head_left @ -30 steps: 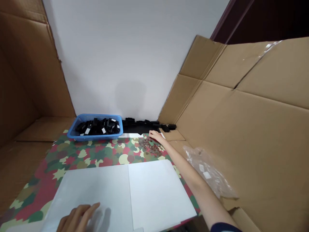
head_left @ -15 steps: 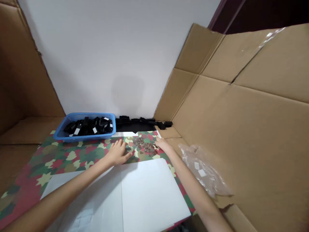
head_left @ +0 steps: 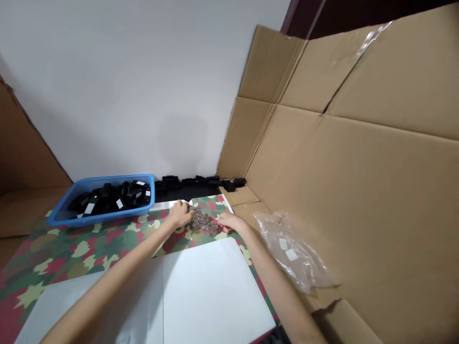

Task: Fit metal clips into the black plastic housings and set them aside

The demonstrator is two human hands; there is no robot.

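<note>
A loose pile of small shiny metal pieces lies on the camouflage-patterned table cover, too small to name exactly. At the pile's left edge is my left hand, its fingers bent and a little apart, touching the pieces. From the opposite side, my right hand reaches the right edge with its fingers curled together; whatever is between the fingertips is hidden. Just in front of the pile lies a white board, crossed by both forearms.
A blue basket full of black parts, some with white labels, stands at the left. More black parts line the wall. Cardboard panels enclose the right side. A clear plastic bag lies against them.
My left hand has moved forward to the pile's edge. My right hand has come closer to it from the right, and the pile looks more compact. The camera view has shifted right.
</note>
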